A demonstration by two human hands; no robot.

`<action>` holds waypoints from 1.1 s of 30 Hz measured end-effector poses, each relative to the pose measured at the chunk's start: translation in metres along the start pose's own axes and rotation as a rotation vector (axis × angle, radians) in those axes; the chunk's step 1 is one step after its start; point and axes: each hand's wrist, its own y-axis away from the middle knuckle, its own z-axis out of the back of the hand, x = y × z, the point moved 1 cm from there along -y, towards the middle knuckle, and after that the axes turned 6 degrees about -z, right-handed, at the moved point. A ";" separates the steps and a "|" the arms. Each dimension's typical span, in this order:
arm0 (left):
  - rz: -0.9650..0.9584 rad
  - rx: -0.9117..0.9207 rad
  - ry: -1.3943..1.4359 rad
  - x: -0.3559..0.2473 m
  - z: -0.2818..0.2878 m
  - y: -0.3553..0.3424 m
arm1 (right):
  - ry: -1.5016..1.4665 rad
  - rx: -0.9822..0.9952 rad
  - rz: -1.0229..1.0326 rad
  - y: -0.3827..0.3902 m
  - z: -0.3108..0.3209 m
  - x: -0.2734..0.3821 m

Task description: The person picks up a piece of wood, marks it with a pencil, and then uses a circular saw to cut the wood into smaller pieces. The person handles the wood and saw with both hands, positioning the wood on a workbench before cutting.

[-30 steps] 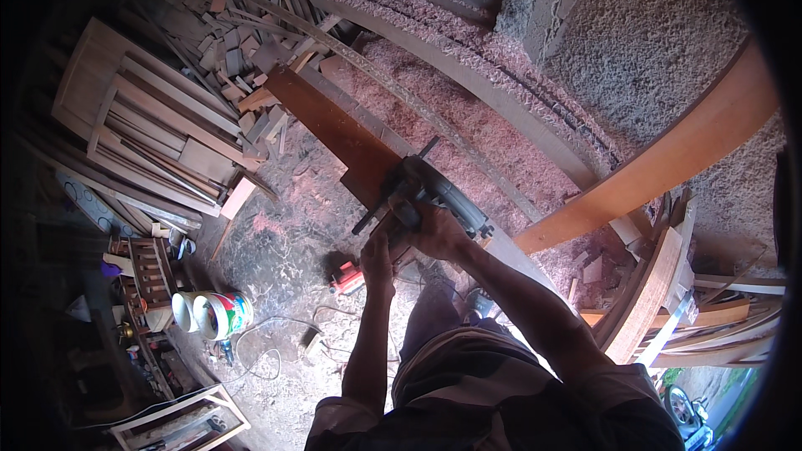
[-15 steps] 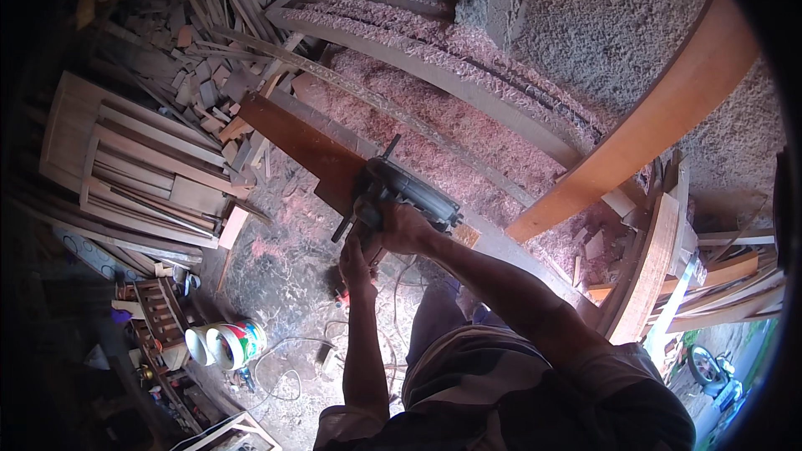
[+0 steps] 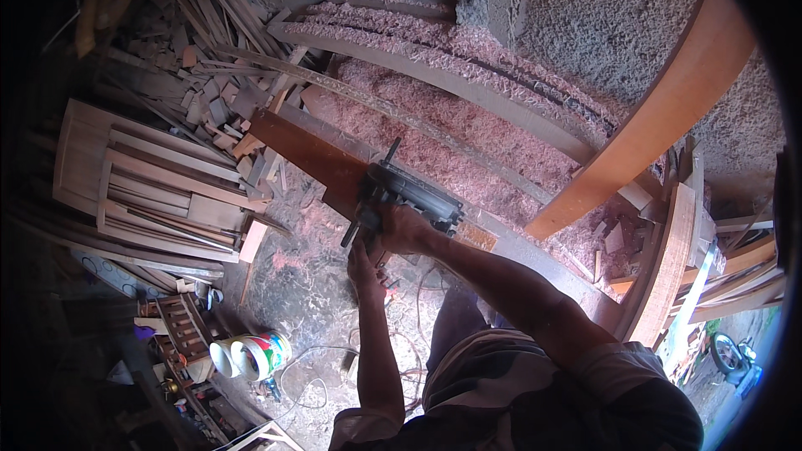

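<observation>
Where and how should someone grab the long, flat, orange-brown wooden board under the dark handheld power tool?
Probably the far end of the orange-brown board, coming from the left: that stretch is bare, and its left edge faces the grey floor, while the power tool and right hand cover the middle.

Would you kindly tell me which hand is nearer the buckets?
Left: the left hand is rightward of the buckets; the right hand, on the power tool, farther right.

Smooth curved wooden panel (image 3: 656,121), coarse matt wall (image 3: 614,17), upper right of my view.
At centre I see a smooth brown wooden board (image 3: 309,148) and a dark, matt power tool (image 3: 413,192); lower left, shiny plastic buckets (image 3: 269,354); bottom, matt cloth shirt (image 3: 493,372).
</observation>
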 end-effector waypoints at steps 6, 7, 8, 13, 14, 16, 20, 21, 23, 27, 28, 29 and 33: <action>0.043 -0.044 -0.038 -0.009 0.001 -0.007 | 0.005 0.029 -0.030 -0.011 -0.003 0.003; 0.051 -0.063 -0.050 -0.009 0.001 -0.010 | 0.002 0.033 -0.033 -0.013 -0.003 0.004; 0.043 -0.045 -0.052 -0.010 0.002 -0.015 | 0.009 0.046 -0.049 -0.016 -0.002 0.006; 0.052 -0.084 -0.056 -0.014 0.004 -0.036 | 0.009 0.080 -0.069 -0.034 -0.002 0.017; 0.022 -0.065 -0.054 -0.016 0.004 -0.038 | 0.009 0.071 -0.073 -0.036 -0.003 0.018; 0.015 -0.055 -0.071 -0.019 0.004 -0.042 | 0.004 0.048 -0.069 -0.040 -0.004 0.020; -0.024 -0.035 -0.046 -0.019 0.009 -0.053 | 0.039 0.053 -0.071 -0.051 -0.007 0.023; -0.024 -0.026 -0.033 -0.017 0.010 -0.057 | 0.058 0.058 -0.082 -0.055 -0.008 0.024; -0.030 -0.015 -0.008 -0.010 0.013 -0.062 | 0.065 0.058 -0.095 -0.059 -0.009 0.025; 0.023 -0.114 0.526 0.030 0.001 -0.025 | 0.057 0.046 -0.121 -0.063 -0.013 0.028; 0.057 -0.201 0.502 0.048 -0.011 -0.006 | 0.064 0.045 -0.130 -0.064 -0.014 0.029; 0.032 -0.084 0.370 0.064 -0.022 0.017 | 0.061 0.033 -0.129 -0.064 -0.015 0.031; -0.318 0.434 0.130 0.112 -0.064 0.094 | 0.084 0.015 -0.101 -0.063 -0.016 0.036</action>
